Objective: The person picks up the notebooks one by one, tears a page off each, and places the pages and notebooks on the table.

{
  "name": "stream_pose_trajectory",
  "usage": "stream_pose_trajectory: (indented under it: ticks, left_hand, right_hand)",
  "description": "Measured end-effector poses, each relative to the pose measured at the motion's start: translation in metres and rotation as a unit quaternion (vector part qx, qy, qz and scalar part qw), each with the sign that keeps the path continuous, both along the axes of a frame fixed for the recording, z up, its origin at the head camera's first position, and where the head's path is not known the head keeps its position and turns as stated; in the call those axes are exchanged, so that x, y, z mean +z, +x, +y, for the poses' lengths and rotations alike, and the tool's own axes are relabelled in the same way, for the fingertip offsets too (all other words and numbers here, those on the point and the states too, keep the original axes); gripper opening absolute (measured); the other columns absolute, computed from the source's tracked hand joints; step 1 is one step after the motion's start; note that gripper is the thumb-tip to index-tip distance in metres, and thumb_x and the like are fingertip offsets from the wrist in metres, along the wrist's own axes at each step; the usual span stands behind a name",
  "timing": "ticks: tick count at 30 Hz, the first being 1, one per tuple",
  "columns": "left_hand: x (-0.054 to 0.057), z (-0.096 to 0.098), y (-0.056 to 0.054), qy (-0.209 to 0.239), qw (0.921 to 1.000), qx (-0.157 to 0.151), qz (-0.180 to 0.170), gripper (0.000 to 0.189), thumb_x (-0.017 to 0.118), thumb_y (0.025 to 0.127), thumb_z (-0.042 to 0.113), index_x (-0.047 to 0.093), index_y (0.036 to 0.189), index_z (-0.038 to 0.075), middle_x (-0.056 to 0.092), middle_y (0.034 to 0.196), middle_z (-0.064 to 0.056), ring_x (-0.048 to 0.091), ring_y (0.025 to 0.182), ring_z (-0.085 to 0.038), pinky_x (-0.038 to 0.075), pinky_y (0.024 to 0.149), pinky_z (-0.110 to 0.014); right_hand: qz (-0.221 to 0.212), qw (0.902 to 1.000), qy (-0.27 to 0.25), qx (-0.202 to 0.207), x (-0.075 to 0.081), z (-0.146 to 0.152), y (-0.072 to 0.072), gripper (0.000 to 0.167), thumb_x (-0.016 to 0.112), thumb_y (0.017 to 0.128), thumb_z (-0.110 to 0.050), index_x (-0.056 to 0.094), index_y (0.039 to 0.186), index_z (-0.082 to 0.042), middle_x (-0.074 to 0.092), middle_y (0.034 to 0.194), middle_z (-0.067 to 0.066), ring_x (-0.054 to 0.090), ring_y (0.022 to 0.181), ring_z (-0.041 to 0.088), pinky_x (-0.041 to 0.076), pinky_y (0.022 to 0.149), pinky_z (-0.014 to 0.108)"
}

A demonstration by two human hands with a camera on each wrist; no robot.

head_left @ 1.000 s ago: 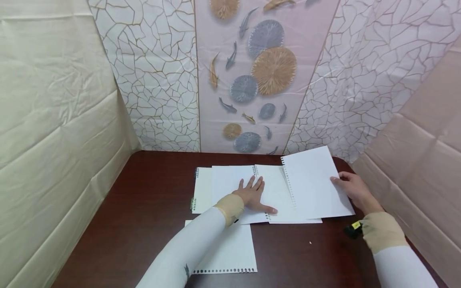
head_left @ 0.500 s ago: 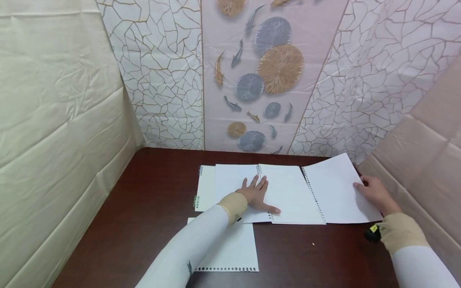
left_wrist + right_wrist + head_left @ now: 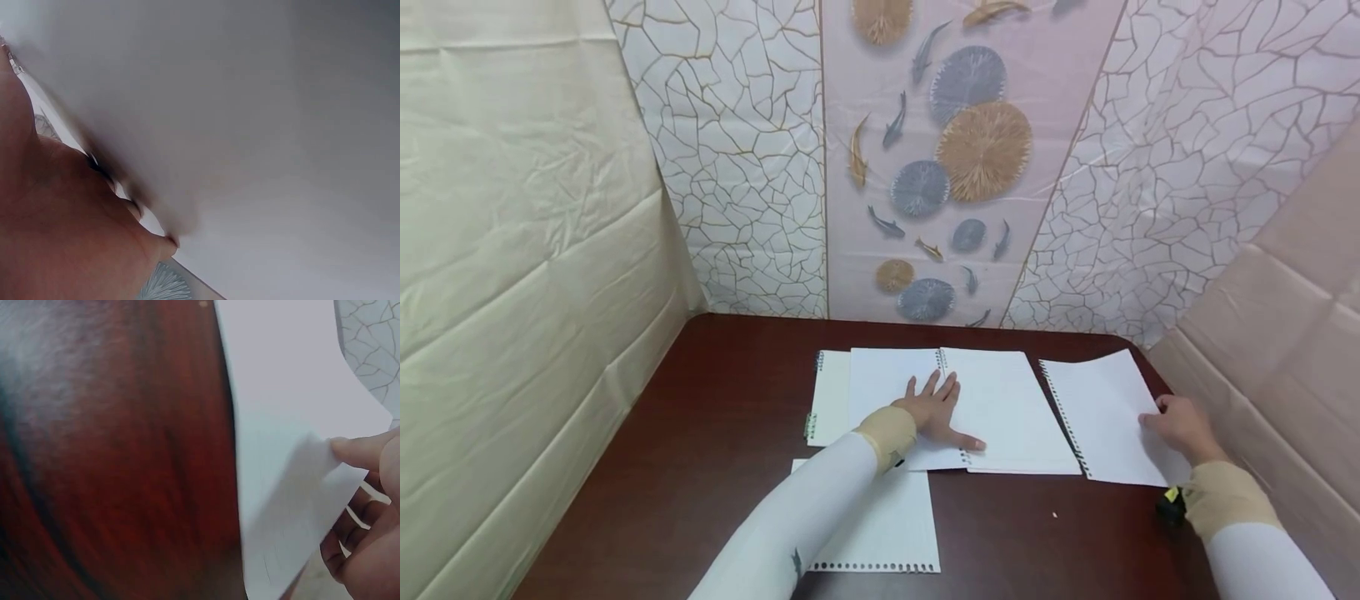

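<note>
A white spiral notebook (image 3: pixel 1000 400) lies spread near the back of the table. My left hand (image 3: pixel 934 414) rests flat across its binding, fingers spread and thumb out to the right. To the right, my right hand (image 3: pixel 1180 427) pinches the right edge of a loose white sheet of paper (image 3: pixel 1105 421), whose left edge has a row of punched holes. In the right wrist view the thumb lies on top of the sheet (image 3: pixel 281 456) and the other fingers are beneath it. The sheet's far right corner looks raised. A narrow gap separates sheet and notebook.
Another sheet with punched holes (image 3: pixel 880 525) lies in front, partly under the left forearm. A pale page with green ring binding (image 3: pixel 829 400) shows at the notebook's left. A tiny white scrap (image 3: pixel 1054 515) sits on the dark table (image 3: pixel 722 467). Cloth walls enclose the back and sides.
My right hand has moved the sheet rightward from over the notebook's right page, then lowered it toward the table. My left hand has stayed on the notebook's binding.
</note>
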State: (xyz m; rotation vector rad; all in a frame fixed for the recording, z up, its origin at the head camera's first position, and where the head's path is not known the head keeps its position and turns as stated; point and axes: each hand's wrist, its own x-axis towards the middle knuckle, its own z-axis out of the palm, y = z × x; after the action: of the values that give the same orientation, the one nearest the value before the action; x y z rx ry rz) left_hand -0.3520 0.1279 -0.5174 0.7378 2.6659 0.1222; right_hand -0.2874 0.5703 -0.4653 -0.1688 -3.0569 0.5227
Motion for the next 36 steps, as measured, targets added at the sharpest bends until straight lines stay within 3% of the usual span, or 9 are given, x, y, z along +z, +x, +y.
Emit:
stream_pose_trajectory:
  ticks: [4, 11, 17, 20, 24, 28, 31, 36]
  left_hand:
    - [0.004, -0.001, 0.004, 0.001, 1.0000, 0.001, -0.001, 0.132, 0.045, 0.077, 0.101, -0.006, 0.171, 0.024, -0.020, 0.175, 0.008, -0.025, 0.159, -0.018, -0.009, 0.128, -0.052]
    - [0.016, -0.004, 0.015, 0.008, 0.9999, 0.006, 0.010, 0.129, 0.047, 0.077, 0.100, 0.001, 0.172, 0.025, -0.012, 0.177, 0.010, -0.017, 0.162, -0.018, -0.003, 0.129, -0.053]
    - [0.010, -0.002, 0.010, 0.003, 0.9999, 0.003, 0.015, 0.130, 0.045, 0.077, 0.101, -0.001, 0.172, 0.025, -0.014, 0.177, 0.010, -0.019, 0.161, -0.018, -0.005, 0.129, -0.053]
    - [0.006, -0.001, 0.005, -0.003, 1.0000, 0.000, 0.008, 0.132, 0.044, 0.077, 0.102, -0.005, 0.171, 0.024, -0.019, 0.175, 0.008, -0.023, 0.159, -0.018, -0.008, 0.128, -0.053]
    - [0.004, 0.002, 0.001, -0.012, 0.9999, -0.004, 0.005, 0.134, 0.044, 0.076, 0.102, -0.007, 0.171, 0.023, -0.020, 0.175, 0.007, -0.023, 0.159, -0.020, -0.007, 0.128, -0.054]
    - [0.008, 0.002, 0.003, -0.023, 0.9997, -0.007, 0.006, 0.134, 0.043, 0.076, 0.103, -0.005, 0.171, 0.023, -0.017, 0.176, 0.006, -0.020, 0.161, -0.021, -0.004, 0.129, -0.055]
    - [0.017, -0.002, 0.008, -0.021, 0.9997, -0.009, 0.005, 0.134, 0.046, 0.076, 0.102, -0.001, 0.172, 0.022, -0.013, 0.177, 0.005, -0.015, 0.162, -0.022, 0.000, 0.129, -0.056]
    - [0.034, -0.006, 0.017, 0.003, 1.0000, -0.006, 0.005, 0.126, 0.050, 0.079, 0.098, 0.010, 0.173, 0.022, -0.001, 0.179, 0.006, -0.005, 0.164, -0.022, 0.007, 0.130, -0.055]
  right_hand:
    - [-0.009, 0.9993, -0.021, -0.028, -0.005, 0.000, 0.004, 0.035, 0.067, 0.097, -0.020, 0.055, 0.096, 0.014, 0.059, 0.089, 0.032, 0.055, 0.085, 0.046, 0.049, 0.070, 0.049]
    - [-0.004, 0.9980, -0.033, -0.055, -0.007, 0.001, 0.006, 0.048, 0.069, 0.096, -0.022, 0.054, 0.110, 0.021, 0.059, 0.103, 0.040, 0.058, 0.094, 0.054, 0.051, 0.078, 0.059]
    - [-0.019, 0.9951, 0.006, -0.097, -0.006, -0.005, 0.005, 0.062, 0.070, 0.095, -0.026, 0.045, 0.127, 0.020, 0.052, 0.121, 0.044, 0.049, 0.110, 0.065, 0.039, 0.088, 0.075]
    - [-0.009, 0.9941, 0.021, -0.106, -0.005, -0.014, 0.004, 0.063, 0.065, 0.097, -0.026, 0.041, 0.133, 0.019, 0.048, 0.127, 0.047, 0.043, 0.116, 0.068, 0.035, 0.091, 0.077]
    - [0.062, 0.9946, 0.016, -0.082, -0.004, -0.033, 0.001, 0.063, 0.057, 0.105, -0.031, 0.041, 0.140, 0.019, 0.047, 0.133, 0.047, 0.044, 0.120, 0.067, 0.036, 0.094, 0.077]
    - [0.141, 0.9896, -0.015, -0.023, 0.001, -0.066, -0.003, 0.072, 0.053, 0.109, -0.040, 0.037, 0.150, 0.017, 0.046, 0.139, 0.046, 0.044, 0.126, 0.063, 0.037, 0.099, 0.076]
    - [0.163, 0.9850, -0.054, 0.014, 0.010, -0.096, -0.004, 0.078, 0.052, 0.110, -0.044, 0.027, 0.159, 0.012, 0.042, 0.145, 0.045, 0.042, 0.131, 0.062, 0.036, 0.103, 0.076]
    - [0.156, 0.9809, -0.109, 0.037, 0.022, -0.144, -0.002, 0.084, 0.051, 0.111, -0.047, 0.013, 0.168, 0.002, 0.035, 0.157, 0.041, 0.039, 0.140, 0.061, 0.037, 0.108, 0.074]
